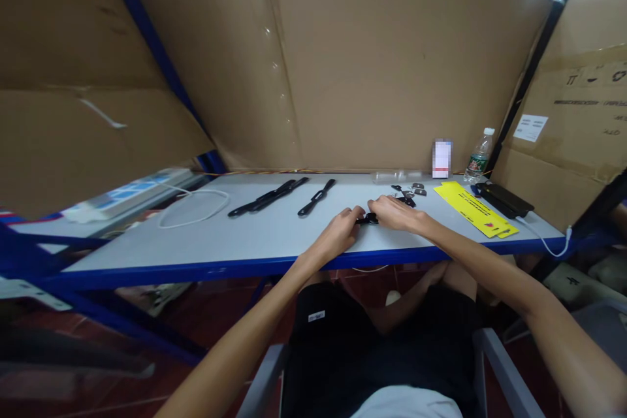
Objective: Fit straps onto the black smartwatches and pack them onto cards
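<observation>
My left hand (344, 228) is closed on one end of a small black part (368, 218), just above the table's front half. On the other side, my right hand (390, 212) has its fingers pressed on the same part; most of it is hidden between the hands. Beyond my right hand lie several small dark pieces (419, 191). To the left, a long slim black piece with a slot in its middle (316, 198) lies flat. Further left, more long black pieces (268, 196) lie side by side, partly overlapping.
The grey table (196, 241) has a blue front edge and cardboard walls (392, 65) behind. At right are a phone (441, 159), a water bottle (479, 157), yellow cards (473, 209) and a black power bank (504, 200) with a white cable. A white cord (196, 221) loops at left.
</observation>
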Demonstrator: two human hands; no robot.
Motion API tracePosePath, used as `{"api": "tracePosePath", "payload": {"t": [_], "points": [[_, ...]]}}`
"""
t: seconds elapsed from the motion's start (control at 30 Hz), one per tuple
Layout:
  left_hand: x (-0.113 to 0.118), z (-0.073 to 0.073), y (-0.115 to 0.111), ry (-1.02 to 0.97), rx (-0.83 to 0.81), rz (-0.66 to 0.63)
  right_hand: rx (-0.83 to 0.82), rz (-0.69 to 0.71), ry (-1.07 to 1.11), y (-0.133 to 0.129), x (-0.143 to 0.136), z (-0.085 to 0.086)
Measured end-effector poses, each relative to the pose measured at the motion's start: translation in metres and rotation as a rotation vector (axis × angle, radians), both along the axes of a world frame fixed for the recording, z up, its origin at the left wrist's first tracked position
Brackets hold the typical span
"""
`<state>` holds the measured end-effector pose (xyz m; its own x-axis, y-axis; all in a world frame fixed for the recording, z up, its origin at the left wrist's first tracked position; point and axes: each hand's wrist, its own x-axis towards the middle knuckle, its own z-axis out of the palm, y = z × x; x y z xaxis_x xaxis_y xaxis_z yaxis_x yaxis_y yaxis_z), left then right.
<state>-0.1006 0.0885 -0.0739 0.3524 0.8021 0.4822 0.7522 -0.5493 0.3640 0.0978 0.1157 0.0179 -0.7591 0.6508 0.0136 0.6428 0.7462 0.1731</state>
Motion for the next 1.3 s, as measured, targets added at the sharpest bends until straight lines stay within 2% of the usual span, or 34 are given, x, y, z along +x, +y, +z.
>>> {"api": "tracePosePath", "payload": {"t": [0.17,0.37,0.67,0.97,1.13,1.3], "points": [[0.0,0.0,0.0,-0.001,-0.001,0.012,0.095,0.05,-0.063,-0.007,-0.004,-0.003],[0.003,0.004,0.001,-0.019,-0.01,0.048,0.065,0.148,-0.118,0.002,-0.004,0.005],[0.005,0.008,-0.001,0.085,-0.014,0.08,0.05,0.148,-0.15,0.01,-0.003,0.004],[0.002,0.007,0.003,0.085,-0.067,0.131,-0.185,0.043,0.008,0.033,-0.006,0.013],[0.0,0.004,0.005,0.096,-0.058,0.121,-0.235,0.041,0.129,0.036,-0.004,0.006],[0.001,0.007,0.003,0.101,-0.06,0.107,-0.164,0.062,0.192,0.038,0.001,-0.01]]}}
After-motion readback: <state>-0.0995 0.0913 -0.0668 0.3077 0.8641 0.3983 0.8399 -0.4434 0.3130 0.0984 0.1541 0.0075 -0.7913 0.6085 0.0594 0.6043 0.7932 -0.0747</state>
